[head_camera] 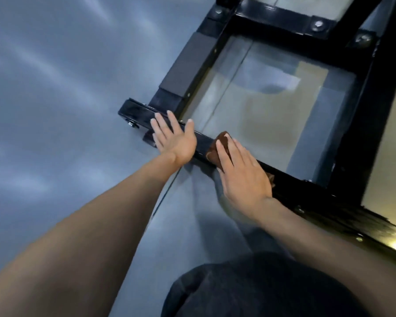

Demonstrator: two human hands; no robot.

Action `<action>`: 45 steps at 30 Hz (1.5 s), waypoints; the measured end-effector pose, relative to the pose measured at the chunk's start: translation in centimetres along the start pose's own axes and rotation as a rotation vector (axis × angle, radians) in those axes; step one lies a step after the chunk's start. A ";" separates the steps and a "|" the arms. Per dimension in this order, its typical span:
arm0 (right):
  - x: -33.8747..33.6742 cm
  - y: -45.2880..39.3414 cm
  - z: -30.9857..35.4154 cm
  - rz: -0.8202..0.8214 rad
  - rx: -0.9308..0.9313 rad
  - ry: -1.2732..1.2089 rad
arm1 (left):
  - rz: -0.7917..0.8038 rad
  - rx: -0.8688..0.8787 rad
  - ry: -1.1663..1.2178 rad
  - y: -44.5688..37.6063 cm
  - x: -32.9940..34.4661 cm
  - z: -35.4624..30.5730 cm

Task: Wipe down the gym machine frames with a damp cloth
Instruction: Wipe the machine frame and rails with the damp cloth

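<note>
A black metal machine frame (290, 179) lies low on the floor, its base bar running from the left end toward the lower right. My left hand (173, 138) rests flat on the bar near its left end, fingers straight. My right hand (242, 170) presses a brown cloth (217, 149) flat onto the bar a little to the right, fingers straight over it. Most of the cloth is hidden under the palm; a small corner shows by the wrist.
Grey glossy floor (55, 110) spreads to the left. Black uprights and a bolted crossbar (284, 17) rise at the top right. A dark pad (188, 65) lines the left upright. My dark-clothed knee (249, 289) is at the bottom centre.
</note>
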State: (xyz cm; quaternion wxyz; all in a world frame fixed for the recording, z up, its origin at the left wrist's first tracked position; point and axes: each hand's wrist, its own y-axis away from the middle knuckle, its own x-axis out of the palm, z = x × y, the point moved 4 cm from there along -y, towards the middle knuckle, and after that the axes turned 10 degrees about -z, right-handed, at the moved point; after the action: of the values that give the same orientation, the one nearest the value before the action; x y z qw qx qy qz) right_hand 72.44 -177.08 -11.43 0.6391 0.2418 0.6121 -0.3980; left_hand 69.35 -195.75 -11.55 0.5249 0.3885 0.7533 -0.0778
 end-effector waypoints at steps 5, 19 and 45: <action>1.1 -6.2 4.5 0.007 -0.017 -0.047 | -0.255 -0.089 0.473 0.4 -4.4 1.6; 6.4 -21.3 19.2 0.076 -0.182 -0.060 | -0.277 -0.673 0.829 9.4 -6.0 19.1; -33.5 23.0 -28.4 -0.562 1.554 -1.580 | 1.102 0.133 0.486 38.4 6.8 -32.4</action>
State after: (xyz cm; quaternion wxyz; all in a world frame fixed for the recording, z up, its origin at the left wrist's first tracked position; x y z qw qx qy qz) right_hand 76.41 -134.30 13.36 0.4115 0.1083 -0.3401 -0.8386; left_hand 70.32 -149.00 7.96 0.2753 0.7601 0.5331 0.2495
